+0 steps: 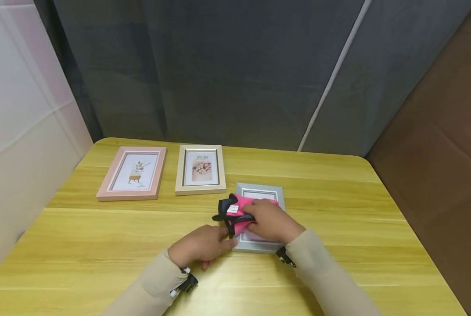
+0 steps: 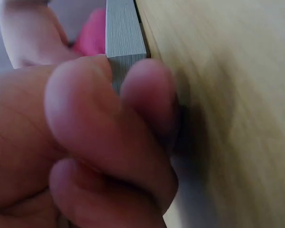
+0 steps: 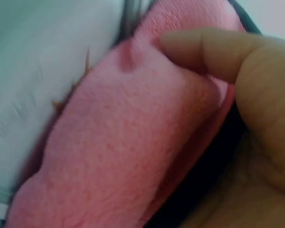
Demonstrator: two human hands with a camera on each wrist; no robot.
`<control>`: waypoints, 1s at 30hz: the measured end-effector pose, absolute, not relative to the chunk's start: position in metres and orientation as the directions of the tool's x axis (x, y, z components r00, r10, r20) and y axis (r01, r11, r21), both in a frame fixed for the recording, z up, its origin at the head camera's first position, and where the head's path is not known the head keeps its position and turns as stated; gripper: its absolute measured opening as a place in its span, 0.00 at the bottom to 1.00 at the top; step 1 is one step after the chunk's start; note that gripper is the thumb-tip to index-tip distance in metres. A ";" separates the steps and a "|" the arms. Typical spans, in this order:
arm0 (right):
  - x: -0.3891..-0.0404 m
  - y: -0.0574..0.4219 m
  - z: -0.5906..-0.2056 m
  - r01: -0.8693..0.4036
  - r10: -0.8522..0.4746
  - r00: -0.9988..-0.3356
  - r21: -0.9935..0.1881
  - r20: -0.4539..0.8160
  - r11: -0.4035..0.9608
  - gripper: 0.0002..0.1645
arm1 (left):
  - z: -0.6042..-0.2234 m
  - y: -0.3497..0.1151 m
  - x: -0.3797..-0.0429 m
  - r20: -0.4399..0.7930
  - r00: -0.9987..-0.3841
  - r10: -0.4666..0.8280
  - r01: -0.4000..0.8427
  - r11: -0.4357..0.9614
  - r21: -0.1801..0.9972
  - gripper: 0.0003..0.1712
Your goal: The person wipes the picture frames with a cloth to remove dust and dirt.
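A grey picture frame [image 1: 255, 248] lies flat on the table in the head view. My left hand [image 1: 203, 242] pinches its near left corner; in the left wrist view, thumb and curled fingers stand at the grey frame's edge [image 2: 126, 35]. Over the picture, my right hand [image 1: 272, 221] grips a bunched pink cloth [image 1: 242, 202] with black edging and a small white label. The right wrist view shows the cloth's fuzzy pink side [image 3: 109, 137] against the picture pane, a finger pressing into a fold. Cloth and hand hide much of the picture.
Behind and to the left lie a pink picture frame [image 1: 127, 197] with a plant drawing and a cream picture frame [image 1: 201, 192] with a flower picture. The wooden table [image 1: 338, 210] ends at a dark curtain [image 1: 219, 79], with a brown panel [image 1: 448, 145] on the right.
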State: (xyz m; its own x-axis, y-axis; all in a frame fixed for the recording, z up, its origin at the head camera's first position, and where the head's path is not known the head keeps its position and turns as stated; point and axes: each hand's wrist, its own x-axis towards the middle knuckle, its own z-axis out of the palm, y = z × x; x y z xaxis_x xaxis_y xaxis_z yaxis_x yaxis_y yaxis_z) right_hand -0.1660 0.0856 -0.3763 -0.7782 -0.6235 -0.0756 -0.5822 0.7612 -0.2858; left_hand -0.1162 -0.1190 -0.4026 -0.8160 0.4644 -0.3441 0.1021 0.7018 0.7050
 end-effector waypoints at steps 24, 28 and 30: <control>-0.204 0.069 -0.374 -0.440 -0.472 -0.876 -0.236 -0.100 0.866 0.28 | -0.397 -0.105 -0.110 -0.164 -0.914 0.371 0.295 0.886 0.358 0.33; -0.203 0.073 -0.375 -0.459 -0.496 -0.863 -0.255 -0.101 0.851 0.28 | -0.395 -0.103 -0.108 -0.139 -0.933 0.333 0.281 0.912 0.300 0.32; -0.197 0.076 -0.376 -0.480 -0.513 -0.852 -0.237 -0.104 0.845 0.27 | -0.394 -0.102 -0.107 -0.145 -0.934 0.327 0.270 0.910 0.314 0.33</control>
